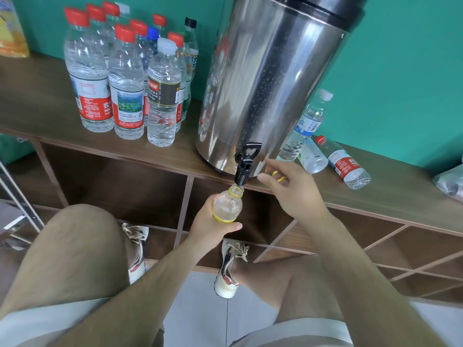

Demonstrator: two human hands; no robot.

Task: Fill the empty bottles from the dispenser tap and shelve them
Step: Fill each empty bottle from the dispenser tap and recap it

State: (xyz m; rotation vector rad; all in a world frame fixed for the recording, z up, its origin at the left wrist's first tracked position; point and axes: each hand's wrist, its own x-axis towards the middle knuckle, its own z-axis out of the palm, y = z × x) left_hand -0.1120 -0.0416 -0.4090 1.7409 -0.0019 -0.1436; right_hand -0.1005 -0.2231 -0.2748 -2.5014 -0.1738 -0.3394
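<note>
Gripped round its lower body by the left hand (213,229), the uncapped bottle (226,206) stands upright, its mouth just under the black tap (244,166) at the steel dispenser's (270,78) 6 o'clock. The right hand (293,194), at the tap's 4 o'clock, curls its fingers round a small yellow piece (275,173) (seemingly the cap). Capped bottles (125,78) stand at the dispenser's 9 o'clock.
</note>
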